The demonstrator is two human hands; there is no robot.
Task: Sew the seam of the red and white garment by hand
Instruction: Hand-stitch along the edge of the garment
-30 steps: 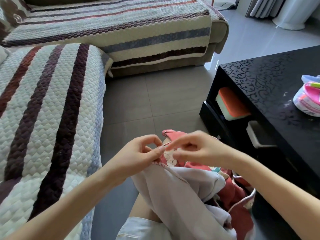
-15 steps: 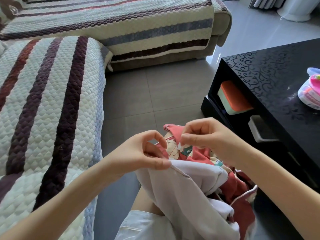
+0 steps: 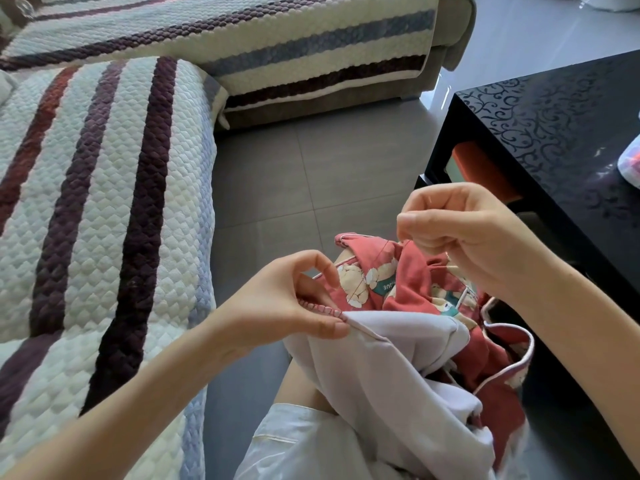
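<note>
Two hands work apart over the garment (image 3: 398, 358).
Left hand (image 3: 287, 306) pinches the seam (image 3: 322, 308); right hand (image 3: 460, 230), held higher, pinches taut red thread (image 3: 369, 271).

Striped sofa (image 3: 104, 202), tiled floor (image 3: 311, 174), black table (image 3: 554, 116) — orange box (image 3: 481, 168) beneath

2 hands (image 3: 284, 299) (image 3: 464, 233), 1 garment (image 3: 381, 358), 1 thread (image 3: 367, 269)

the left hand (image 3: 287, 306) and right hand (image 3: 460, 233) are bare, forearms (image 3: 138, 393) too. a bare leg (image 3: 304, 386) shows just above white shorts (image 3: 298, 445) with a stitched hem.
</note>
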